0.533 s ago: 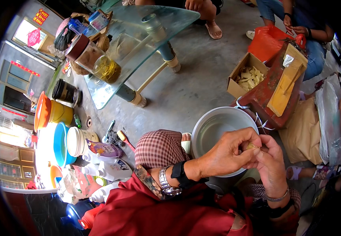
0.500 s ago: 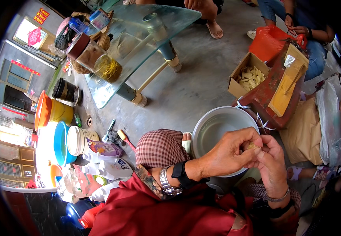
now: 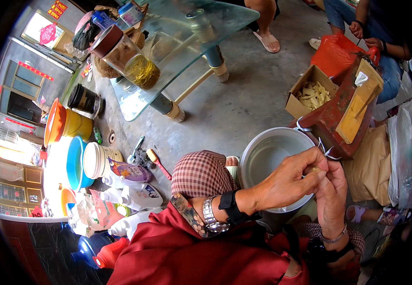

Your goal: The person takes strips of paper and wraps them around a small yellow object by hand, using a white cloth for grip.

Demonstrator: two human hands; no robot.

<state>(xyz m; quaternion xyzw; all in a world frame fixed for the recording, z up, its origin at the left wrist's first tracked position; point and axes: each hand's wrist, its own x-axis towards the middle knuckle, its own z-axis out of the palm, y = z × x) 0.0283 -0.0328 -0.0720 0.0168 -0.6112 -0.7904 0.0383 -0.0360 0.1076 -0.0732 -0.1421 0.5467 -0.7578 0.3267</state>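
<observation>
Head-worn fisheye, steeply downward, close

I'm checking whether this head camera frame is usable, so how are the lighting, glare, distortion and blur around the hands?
Head view: even daylight on the left hand and right hand, both sharp; the small pale piece between them is too tiny to identify; strong overexposure on the blue basin at left; fisheye bends the glass table edges; black vignette rings the frame.

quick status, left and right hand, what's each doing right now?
Left hand: fingers closed, pinching a small pale piece above the metal pot.
Right hand: closed on the same piece from below.
</observation>
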